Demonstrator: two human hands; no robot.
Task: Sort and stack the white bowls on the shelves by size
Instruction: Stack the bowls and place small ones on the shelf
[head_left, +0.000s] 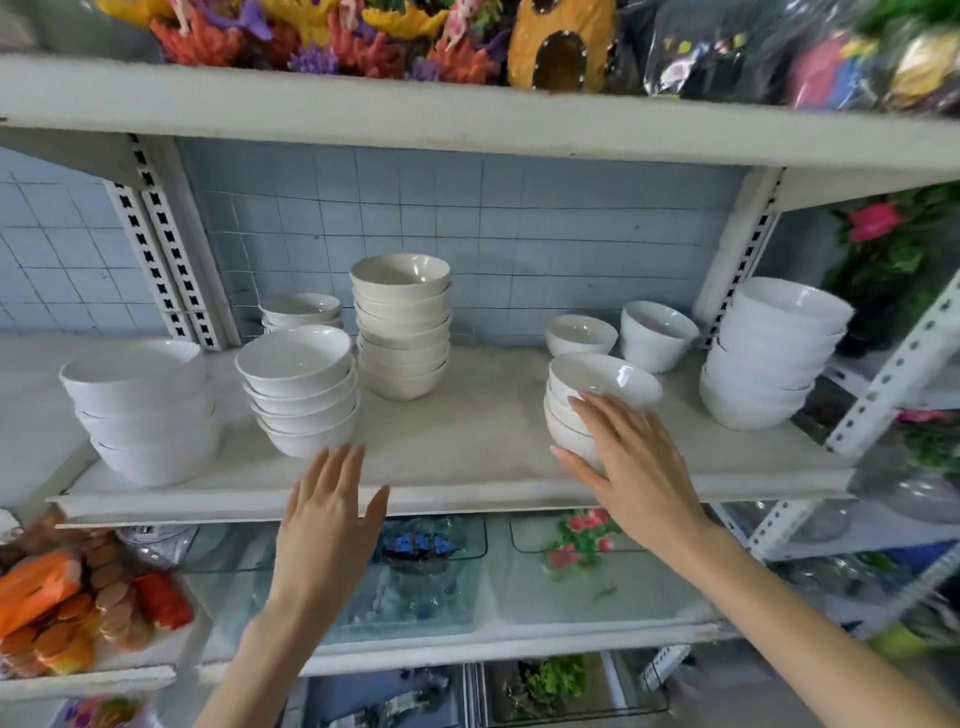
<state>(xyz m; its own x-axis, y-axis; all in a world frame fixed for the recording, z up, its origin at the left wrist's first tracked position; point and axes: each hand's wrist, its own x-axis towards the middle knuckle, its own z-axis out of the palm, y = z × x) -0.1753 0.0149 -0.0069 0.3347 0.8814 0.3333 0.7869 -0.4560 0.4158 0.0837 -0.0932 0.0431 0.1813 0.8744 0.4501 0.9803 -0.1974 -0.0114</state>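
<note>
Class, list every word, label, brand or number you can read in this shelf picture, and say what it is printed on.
None can be read.
The white bowls and the shelf bear no print.
The plastic packets at top right show coloured shapes too blurred to read.

Bowl groups on the middle shelf (467, 447): eight.

- Cream stack (402, 327): one, roughly seven bowls.
- White groups left of the cream stack: three.
  - Far-left stack (140, 410), three or four large bowls.
  - Front stack (301, 389), about five.
  - Low back stack (301, 309), count unclear.
- White groups right of the cream stack: four.
  - Single bowl (581, 332).
  - Deep pair (655, 335).
  - Three-bowl stack (597, 374).
  - Tall end stack (769, 353), count unclear.

Hands: two, left hand (332, 519) and right hand (639, 467).
</note>
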